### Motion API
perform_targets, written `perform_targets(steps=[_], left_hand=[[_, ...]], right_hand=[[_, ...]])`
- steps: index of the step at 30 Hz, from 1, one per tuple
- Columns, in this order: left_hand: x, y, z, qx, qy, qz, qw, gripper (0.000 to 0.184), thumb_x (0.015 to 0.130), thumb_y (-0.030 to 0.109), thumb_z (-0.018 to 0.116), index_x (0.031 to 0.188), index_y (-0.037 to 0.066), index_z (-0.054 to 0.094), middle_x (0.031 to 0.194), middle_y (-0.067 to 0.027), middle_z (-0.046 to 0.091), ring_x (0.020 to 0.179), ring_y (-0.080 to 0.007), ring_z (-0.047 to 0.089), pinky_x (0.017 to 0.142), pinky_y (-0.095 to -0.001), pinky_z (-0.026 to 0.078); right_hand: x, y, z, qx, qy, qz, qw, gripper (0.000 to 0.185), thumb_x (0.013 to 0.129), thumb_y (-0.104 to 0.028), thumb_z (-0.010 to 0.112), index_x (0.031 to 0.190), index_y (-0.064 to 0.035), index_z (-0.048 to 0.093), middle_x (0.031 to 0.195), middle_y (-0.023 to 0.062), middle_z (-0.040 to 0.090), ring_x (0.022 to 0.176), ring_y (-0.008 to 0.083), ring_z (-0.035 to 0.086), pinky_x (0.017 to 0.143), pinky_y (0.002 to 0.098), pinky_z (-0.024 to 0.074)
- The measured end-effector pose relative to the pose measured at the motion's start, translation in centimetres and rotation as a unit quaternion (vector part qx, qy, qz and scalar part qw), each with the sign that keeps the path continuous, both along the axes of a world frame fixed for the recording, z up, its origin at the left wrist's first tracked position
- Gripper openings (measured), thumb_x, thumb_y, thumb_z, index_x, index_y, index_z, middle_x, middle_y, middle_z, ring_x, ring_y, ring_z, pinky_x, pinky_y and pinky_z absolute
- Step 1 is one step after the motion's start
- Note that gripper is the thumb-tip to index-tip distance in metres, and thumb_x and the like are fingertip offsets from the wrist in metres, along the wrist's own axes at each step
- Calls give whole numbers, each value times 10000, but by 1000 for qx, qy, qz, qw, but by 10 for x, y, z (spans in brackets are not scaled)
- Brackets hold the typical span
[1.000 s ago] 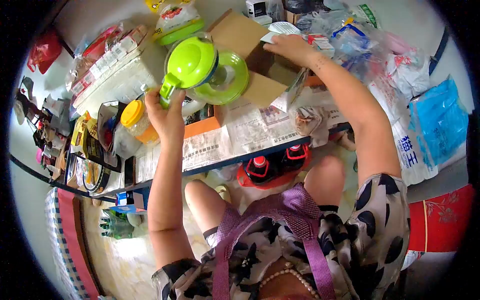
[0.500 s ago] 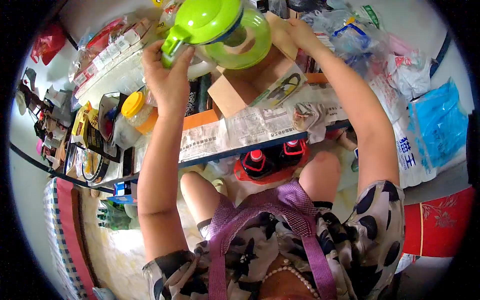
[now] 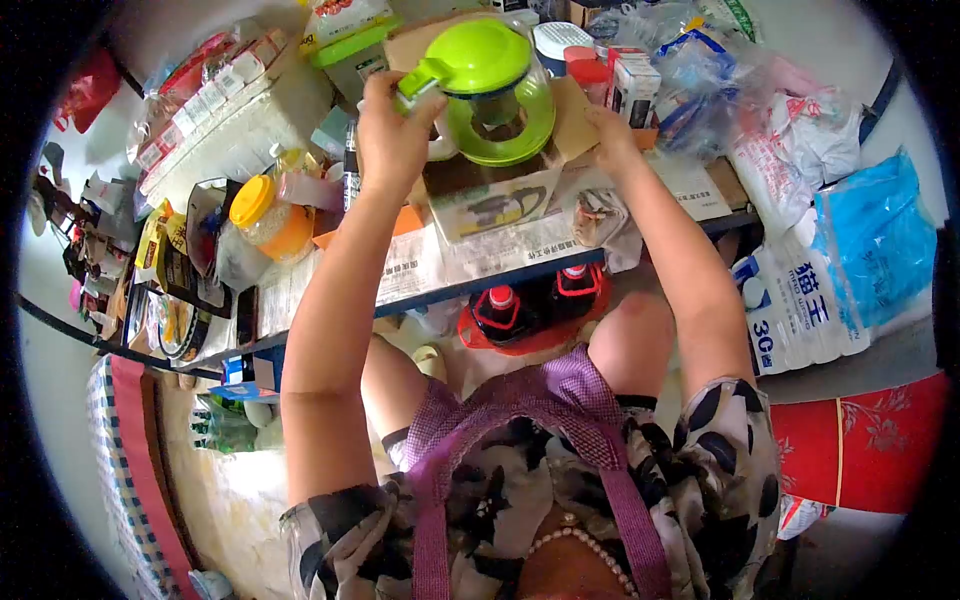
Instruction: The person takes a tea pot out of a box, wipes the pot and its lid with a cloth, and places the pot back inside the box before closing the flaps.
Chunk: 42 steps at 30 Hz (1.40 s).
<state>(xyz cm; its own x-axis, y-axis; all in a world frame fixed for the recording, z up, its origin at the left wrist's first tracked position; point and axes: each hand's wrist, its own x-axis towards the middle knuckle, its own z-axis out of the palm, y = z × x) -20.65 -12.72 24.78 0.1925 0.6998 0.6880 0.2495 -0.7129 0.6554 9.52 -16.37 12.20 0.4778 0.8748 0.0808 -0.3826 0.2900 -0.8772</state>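
Observation:
A clear glass pot (image 3: pixel 492 120) with a bright green lid and a green ring at its base is at the mouth of a cardboard box (image 3: pixel 495 212). My left hand (image 3: pixel 393 140) is closed around the pot's handle, just under the lid. On the right, my right hand (image 3: pixel 612 138) grips an open flap of the box. A printed picture shows on the box's front side. Whether the pot's base is touching the box is hard to tell.
Newspaper (image 3: pixel 400 265) covers the shelf under the box. A yellow-lidded jar (image 3: pixel 262 222) stands to the left, a crumpled cloth (image 3: pixel 605 222) in front. Red-capped dark bottles (image 3: pixel 500 312) stand below the shelf. Plastic bags (image 3: pixel 700 95) crowd the right.
My left hand has lowered the pot toward the box and shifted it slightly right. My right hand has come down a little with the flap, and the box sits further back and straighter.

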Motion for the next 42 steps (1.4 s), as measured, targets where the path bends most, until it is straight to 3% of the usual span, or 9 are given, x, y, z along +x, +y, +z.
perform_targets(steps=[6, 10, 17, 21, 27, 31, 36, 39, 42], left_hand=[[11, 19, -7, -131, -9, -12, 991, 475, 722, 174, 755, 1063, -34, 496, 986, -138, 598, 897, -195, 562, 785, -305, 455], [4, 54, -8, -84, 45, -33, 995, 471, 730, 164, 750, 1076, -32, 497, 992, -127, 595, 906, -191, 558, 808, -296, 447], [-9, 96, 17, -174, 72, -178, 966, 537, 704, 121, 761, 1123, -46, 470, 1013, -102, 584, 871, -169, 565, 786, -275, 456], [-12, 108, 14, -208, 102, -145, 962, 547, 691, 143, 771, 1121, -33, 483, 967, -104, 593, 861, -167, 573, 734, -277, 469], [7, 66, 12, -60, 238, -8, 969, 466, 705, 99, 737, 1086, -30, 502, 1002, -130, 598, 892, -218, 567, 791, -315, 451], [24, 47, -17, -149, 219, 65, 962, 502, 697, 148, 749, 1091, -27, 492, 1043, -181, 597, 976, -278, 576, 835, -353, 444], [35, 51, -84, -114, 203, 88, 968, 467, 687, 191, 735, 1048, 5, 504, 966, -212, 607, 929, -369, 580, 815, -396, 462], [41, 44, -93, 0, 365, 118, 924, 411, 734, 221, 683, 1072, 40, 535, 1175, -191, 520, 1174, -363, 409, 964, -469, 333], [32, 48, -80, 13, 460, 135, 878, 460, 760, 284, 650, 1145, 66, 524, 1292, -165, 422, 1245, -358, 306, 1008, -506, 251]], right_hand=[[8, -3, 9, -71, -32, -31, 997, 261, 862, -163, 483, 1092, -79, 574, 928, 54, 624, 803, 198, 605, 648, 362, 491], [19, 10, 3, -83, -101, -32, 991, 278, 863, -171, 482, 1115, -87, 566, 950, 54, 619, 806, 183, 595, 597, 346, 480], [14, 18, 7, -93, -118, -13, 989, 261, 901, -164, 465, 1122, -47, 538, 972, 60, 619, 857, 187, 621, 680, 346, 527], [5, 18, 9, -117, -89, -19, 989, 271, 883, -179, 484, 1105, -46, 566, 977, 67, 618, 848, 179, 600, 676, 335, 497], [-14, 29, 12, -52, -118, -31, 991, 282, 869, -170, 508, 1070, 12, 585, 943, 77, 628, 833, 152, 573, 736, 289, 436], [-20, 15, 18, -49, -121, -55, 990, 269, 877, -151, 494, 1051, 31, 587, 914, 74, 627, 822, 153, 566, 744, 297, 430], [-16, 12, 1, -31, -115, -59, 991, 265, 905, -166, 457, 1046, 27, 572, 923, 61, 603, 839, 150, 551, 752, 300, 428], [-16, 13, 2, -40, -113, -53, 991, 269, 913, -183, 455, 1052, 21, 561, 931, 56, 591, 851, 147, 541, 766, 303, 421], [-16, 9, 1, -60, -74, -36, 995, 266, 915, -192, 460, 1047, 16, 559, 928, 55, 589, 855, 150, 537, 779, 311, 414]])
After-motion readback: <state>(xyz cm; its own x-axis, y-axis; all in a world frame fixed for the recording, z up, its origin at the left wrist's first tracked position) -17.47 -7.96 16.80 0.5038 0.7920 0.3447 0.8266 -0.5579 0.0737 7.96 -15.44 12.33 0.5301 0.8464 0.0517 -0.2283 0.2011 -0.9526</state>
